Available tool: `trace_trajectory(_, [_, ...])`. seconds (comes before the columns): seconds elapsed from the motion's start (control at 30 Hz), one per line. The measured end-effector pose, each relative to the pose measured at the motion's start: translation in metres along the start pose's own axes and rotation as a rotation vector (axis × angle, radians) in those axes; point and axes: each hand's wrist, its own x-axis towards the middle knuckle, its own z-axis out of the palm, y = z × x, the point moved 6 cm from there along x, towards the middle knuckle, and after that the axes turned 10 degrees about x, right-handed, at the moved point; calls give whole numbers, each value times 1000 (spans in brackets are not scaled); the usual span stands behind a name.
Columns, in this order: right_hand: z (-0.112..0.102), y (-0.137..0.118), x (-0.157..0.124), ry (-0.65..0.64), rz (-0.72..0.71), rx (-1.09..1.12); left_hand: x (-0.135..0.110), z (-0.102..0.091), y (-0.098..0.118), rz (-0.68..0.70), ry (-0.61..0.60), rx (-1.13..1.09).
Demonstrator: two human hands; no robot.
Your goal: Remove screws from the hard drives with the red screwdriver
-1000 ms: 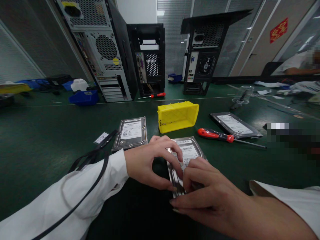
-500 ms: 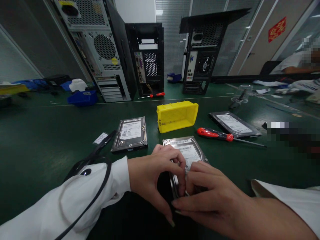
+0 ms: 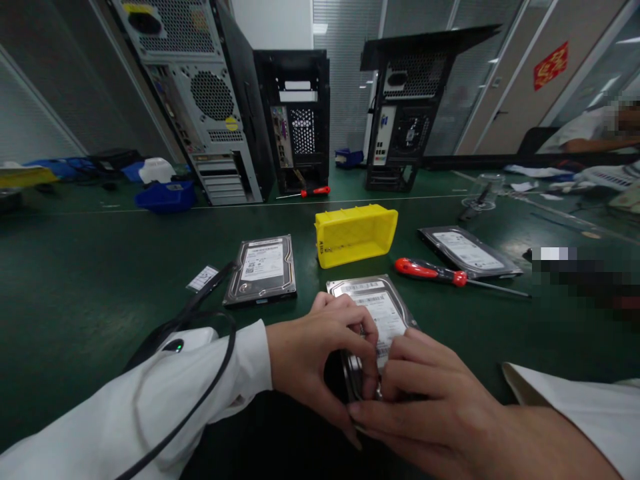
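- Right hand (image 3: 437,390): fingers curled against the hard drive (image 3: 385,308); how tightly, on what, hidden.
- Left hand (image 3: 320,353): thumb and fingers loosely apart, fingertips at the drive.
- Drive: just nearer than the yellow box (image 3: 356,219).
- Box: tiny specks inside.
- Blue tray (image 3: 166,199): beyond the box, leftward.

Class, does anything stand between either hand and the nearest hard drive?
Nothing visible does: the left hand and right hand are at the near end of the hard drive; the yellow bin is beyond it.

Lane, narrow: strip of counter (image 3: 307,283) between the near hard drive (image 3: 383,313) and the left hard drive (image 3: 264,267). Obstacles: yellow bin (image 3: 356,233), beyond the near drive; red-handled screwdriver (image 3: 425,270), lying aslant at right.
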Motion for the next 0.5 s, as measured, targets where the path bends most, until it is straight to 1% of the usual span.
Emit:
trace_trajectory(0.07, [-1,-2,-2,43,-37,-72,0,0,0,-1,-1,-5])
trace_trajectory(0.2, [0,-7,-1,67,-149,-197,0,1,0,-4,-27,1])
trace_trajectory(0.3, [1,-8,1,68,-185,-234,0,1,-1,-6,-34,1])
trace_trajectory(0.5, [3,-10,-1,-19,-204,-299,1,0,1,3,-31,-10])
